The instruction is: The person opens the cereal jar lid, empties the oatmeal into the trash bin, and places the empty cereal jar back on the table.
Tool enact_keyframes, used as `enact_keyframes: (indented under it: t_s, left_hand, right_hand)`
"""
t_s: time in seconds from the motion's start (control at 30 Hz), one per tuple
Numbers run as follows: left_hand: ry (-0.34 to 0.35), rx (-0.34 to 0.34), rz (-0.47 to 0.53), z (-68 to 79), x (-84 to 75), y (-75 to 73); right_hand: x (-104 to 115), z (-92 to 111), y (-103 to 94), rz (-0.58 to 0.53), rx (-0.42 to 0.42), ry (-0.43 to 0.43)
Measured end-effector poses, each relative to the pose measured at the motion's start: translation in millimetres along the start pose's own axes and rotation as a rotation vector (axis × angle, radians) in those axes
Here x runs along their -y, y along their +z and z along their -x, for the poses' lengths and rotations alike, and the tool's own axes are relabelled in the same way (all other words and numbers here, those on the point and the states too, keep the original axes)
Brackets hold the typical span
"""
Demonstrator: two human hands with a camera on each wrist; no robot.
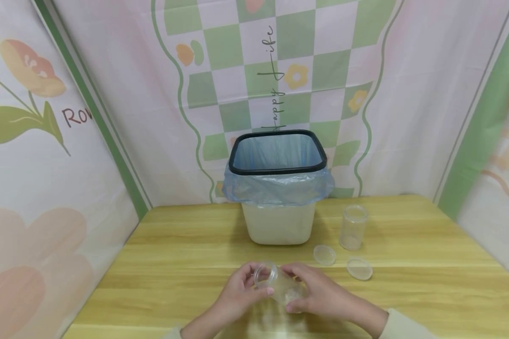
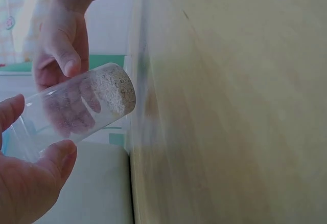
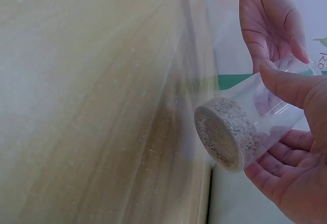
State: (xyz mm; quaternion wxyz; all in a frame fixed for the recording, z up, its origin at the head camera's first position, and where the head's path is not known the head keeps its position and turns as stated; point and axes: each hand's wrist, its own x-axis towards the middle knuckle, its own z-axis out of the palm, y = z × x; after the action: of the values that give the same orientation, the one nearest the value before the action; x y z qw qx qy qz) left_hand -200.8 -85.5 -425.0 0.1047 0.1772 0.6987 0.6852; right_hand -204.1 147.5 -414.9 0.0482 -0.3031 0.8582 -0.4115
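Observation:
Both hands hold a clear plastic jar (image 1: 285,286) tilted on its side over the front of the table. A layer of pale, flaky crumbs (image 2: 113,88) lies at the jar's base end, which points to the right and down. My left hand (image 1: 242,289) grips the rim end, thumb on the near side and fingers behind. My right hand (image 1: 320,292) is curled round the body near the base, its thumb and fingers on opposite sides in the right wrist view. Beyond the right hand lie two clear round lids (image 1: 324,254) flat on the table.
A white bin (image 1: 280,223) with a black rim ring and a bluish plastic liner stands at the back middle. To its right is a second clear jar (image 1: 353,228), upright. Small white specks dot the wooden table (image 3: 112,106). Patterned curtains hang behind and at both sides.

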Motion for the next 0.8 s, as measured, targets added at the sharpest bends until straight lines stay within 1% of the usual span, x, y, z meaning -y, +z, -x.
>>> enact_keyframes:
  t_s: [0.2,0.43,0.6,0.8]
  left_hand:
    - [-0.003,-0.001,-0.012,0.6,1.7,1.2]
    - [0.000,0.031,0.007,2.4,0.1,3.2]
    - [0.005,0.038,0.018,2.7,-0.1,3.7]
    - [0.005,0.049,0.025,1.5,-0.5,3.2]
  right_hand:
    - [-0.9,-0.4,1.0,-0.010,0.013,0.016]
    - [-1.4,0.1,1.1,0.008,0.024,0.021]
    - [-1.1,0.6,1.0,0.005,0.021,0.030]
    - [-1.7,2.4,1.1,0.037,0.005,0.025]
